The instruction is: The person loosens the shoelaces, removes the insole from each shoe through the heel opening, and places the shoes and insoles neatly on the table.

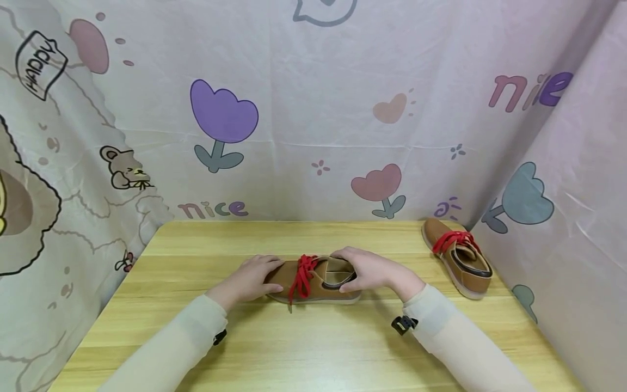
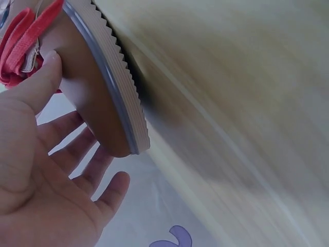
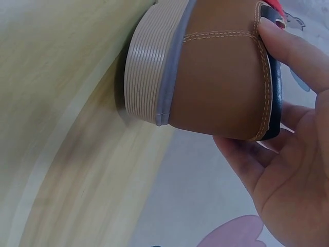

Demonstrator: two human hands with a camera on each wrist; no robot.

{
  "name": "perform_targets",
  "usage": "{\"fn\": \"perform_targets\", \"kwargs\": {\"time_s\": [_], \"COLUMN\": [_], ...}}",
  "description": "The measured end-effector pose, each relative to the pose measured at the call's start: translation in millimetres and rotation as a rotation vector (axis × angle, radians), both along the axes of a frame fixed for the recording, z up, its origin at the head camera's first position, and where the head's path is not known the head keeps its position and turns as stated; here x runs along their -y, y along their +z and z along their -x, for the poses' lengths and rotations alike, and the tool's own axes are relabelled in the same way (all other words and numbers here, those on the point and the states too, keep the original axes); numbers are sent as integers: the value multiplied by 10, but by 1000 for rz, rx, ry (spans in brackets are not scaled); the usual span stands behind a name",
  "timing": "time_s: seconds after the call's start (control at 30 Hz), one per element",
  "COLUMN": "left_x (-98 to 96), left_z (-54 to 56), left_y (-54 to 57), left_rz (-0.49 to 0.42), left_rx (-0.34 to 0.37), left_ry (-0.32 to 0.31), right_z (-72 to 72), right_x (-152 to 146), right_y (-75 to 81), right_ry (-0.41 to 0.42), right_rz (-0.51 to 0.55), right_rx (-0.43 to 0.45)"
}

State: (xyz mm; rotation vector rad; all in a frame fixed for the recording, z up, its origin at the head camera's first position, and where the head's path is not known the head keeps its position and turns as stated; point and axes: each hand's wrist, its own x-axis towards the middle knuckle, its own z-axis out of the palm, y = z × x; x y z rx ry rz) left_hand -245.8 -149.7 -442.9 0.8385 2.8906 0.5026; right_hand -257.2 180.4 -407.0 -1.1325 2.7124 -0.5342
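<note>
A brown shoe [image 1: 318, 294] with red laces [image 1: 304, 276] lies sole down on the wooden table, toe to the left. My left hand [image 1: 249, 280] holds its toe end, thumb on the near side and fingers across to the far side. In the left wrist view, that thumb lies beside the laces on the shoe [image 2: 97, 98], and the little finger stands off it. At the heel, my right hand [image 1: 374, 270] grips the shoe, with the thumb on the dark collar edge and fingers at the back, as the right wrist view shows on the heel [image 3: 221, 82].
A matching brown shoe [image 1: 473, 280] with red laces stands at the table's right edge, toe pointing to the back. Printed curtains [image 1: 303, 98] hang behind and along both sides of the wooden table [image 1: 313, 348].
</note>
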Motion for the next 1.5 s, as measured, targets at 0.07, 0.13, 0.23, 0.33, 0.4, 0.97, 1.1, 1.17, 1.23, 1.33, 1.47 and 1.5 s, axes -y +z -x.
{"fn": "perform_targets", "kwargs": {"time_s": [0.07, 0.13, 0.23, 0.33, 0.4, 0.97, 1.1, 1.17, 1.23, 1.33, 1.47, 1.5], "left_x": [13, 25, 37, 47, 57, 72, 71, 69, 68, 65, 64, 65], "left_z": [-2, -4, -10, -24, -33, -48, -57, -64, -72, -84, -89, -86], "left_y": [-3, -6, -3, 11, 20, 6, 2, 6, 13, 24, 24, 21], "left_rz": [2, 3, 5, 1, -2, 4, -1, -1, 1, 6, 10, 8], "left_rx": [-1, -2, -3, 0, -3, -8, -18, -21, -21, -24, -40, -44], "left_ry": [2, 2, 2, 5, 5, 19, 22, 21, 19, 19, 15, 15], "right_z": [4, 9, 21, 31, 34, 24, 7, 1, -4, -5, 1, 8], "right_x": [12, 24, 36, 42, 48, 56, 61, 60, 56, 49, 46, 47], "right_y": [0, -2, -8, -12, -11, 6, 35, 49, 64, 84, 123, 139], "right_ry": [1, 0, -10, -17, -15, 7, 7, 7, 3, -3, 7, 12], "right_rz": [-1, -1, -16, -31, -29, -22, -20, -24, -30, -38, -52, -51], "right_rx": [4, 8, 12, 12, 12, 24, 37, 38, 42, 45, 23, 15]}}
